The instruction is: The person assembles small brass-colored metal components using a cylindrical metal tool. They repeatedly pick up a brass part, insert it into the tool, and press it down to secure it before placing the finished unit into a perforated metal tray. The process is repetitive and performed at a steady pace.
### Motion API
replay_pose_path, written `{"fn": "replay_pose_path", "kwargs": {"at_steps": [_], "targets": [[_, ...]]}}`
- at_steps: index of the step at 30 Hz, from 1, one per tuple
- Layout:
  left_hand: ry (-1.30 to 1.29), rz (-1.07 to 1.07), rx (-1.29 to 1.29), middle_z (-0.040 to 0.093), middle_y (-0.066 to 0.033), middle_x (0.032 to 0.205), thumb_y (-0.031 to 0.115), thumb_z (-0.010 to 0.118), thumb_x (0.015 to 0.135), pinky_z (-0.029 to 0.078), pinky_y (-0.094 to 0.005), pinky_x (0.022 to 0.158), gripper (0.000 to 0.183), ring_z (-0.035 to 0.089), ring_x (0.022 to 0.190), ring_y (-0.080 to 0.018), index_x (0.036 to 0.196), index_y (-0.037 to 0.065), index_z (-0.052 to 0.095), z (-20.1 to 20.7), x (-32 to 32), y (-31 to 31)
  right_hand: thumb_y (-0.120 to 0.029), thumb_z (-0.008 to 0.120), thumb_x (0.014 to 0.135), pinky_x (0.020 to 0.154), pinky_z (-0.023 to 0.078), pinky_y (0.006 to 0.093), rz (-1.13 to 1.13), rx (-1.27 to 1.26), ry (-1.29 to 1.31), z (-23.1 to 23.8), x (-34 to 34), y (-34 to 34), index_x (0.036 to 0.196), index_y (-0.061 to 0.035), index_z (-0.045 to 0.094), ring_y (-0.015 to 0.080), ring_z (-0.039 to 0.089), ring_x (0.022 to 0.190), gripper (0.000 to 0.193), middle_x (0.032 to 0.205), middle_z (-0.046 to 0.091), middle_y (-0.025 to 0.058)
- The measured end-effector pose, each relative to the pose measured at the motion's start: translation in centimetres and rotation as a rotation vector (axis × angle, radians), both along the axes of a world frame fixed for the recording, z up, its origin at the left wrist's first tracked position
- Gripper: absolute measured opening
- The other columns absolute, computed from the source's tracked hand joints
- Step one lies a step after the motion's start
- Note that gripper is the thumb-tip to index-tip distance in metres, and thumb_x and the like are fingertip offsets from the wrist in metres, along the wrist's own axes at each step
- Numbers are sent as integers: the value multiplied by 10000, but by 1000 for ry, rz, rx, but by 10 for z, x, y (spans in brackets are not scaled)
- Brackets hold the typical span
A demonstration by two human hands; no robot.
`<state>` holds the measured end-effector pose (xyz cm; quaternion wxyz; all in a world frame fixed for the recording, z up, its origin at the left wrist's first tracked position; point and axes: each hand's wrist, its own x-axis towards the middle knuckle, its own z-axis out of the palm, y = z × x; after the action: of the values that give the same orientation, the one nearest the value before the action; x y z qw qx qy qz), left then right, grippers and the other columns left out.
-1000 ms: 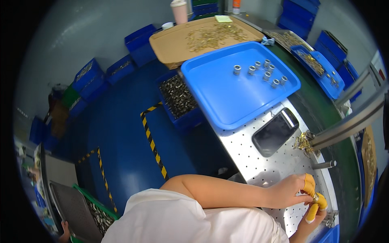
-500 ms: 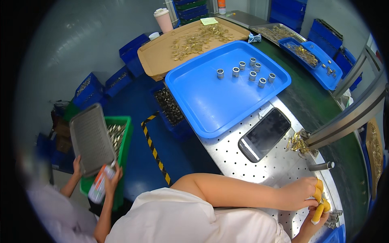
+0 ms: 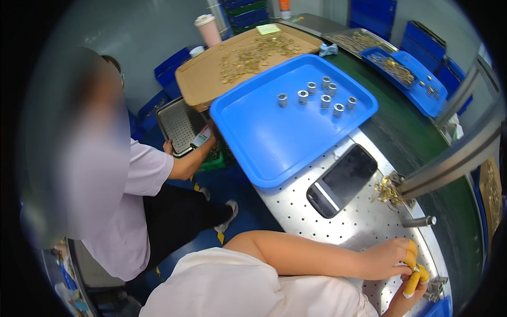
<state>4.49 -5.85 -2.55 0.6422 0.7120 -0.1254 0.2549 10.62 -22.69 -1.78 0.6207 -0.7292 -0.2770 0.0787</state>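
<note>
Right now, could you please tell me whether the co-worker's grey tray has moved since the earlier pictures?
Yes; judged against the large blue tray, the grey tray has moved closer to it, up and rightward in the view.

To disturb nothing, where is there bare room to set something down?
The blue tray is bare in front of the metal tubes; so is the metal table between phone and left forearm. Crowded: around the left hand and right hand, the brass heap by the post, the cardboard tray's middle.

Tray (image 3: 264, 142) mid-frame: smooth glossy plastic. Table (image 3: 330, 231), lower right: shiny metal. Finger covers (image 3: 411, 284) there: matt. Carton (image 3: 196, 79), top: matt cardboard.
</note>
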Motion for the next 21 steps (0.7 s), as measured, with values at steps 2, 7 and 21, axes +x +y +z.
{"fn": "replay_pose_path", "kwargs": {"at_steps": [2,7,21], "targets": [[21,-8,-6,551,-85,947,144,635,743,421,-353,775,149,519,884,-270,854,45,619,5,-2,-4,-119,554,833,670,422,220,-14,-10,20,-3,1,-11,963,0,538,123,534,775,177,905,567,77],[127,90,107,581,-90,940,97,663,729,460,-319,732,161,567,841,-243,877,40,632,10,-16,31,-22,605,765,732,447,288,91,201,187,12,-13,40,906,12,574,175,562,817,148,905,584,101],[175,112,169,592,-91,901,23,690,685,470,-275,629,176,576,771,-208,849,7,631,19,-25,17,-17,676,721,652,457,257,238,103,171,9,-6,19,876,-13,598,148,568,725,174,886,605,79]]}}
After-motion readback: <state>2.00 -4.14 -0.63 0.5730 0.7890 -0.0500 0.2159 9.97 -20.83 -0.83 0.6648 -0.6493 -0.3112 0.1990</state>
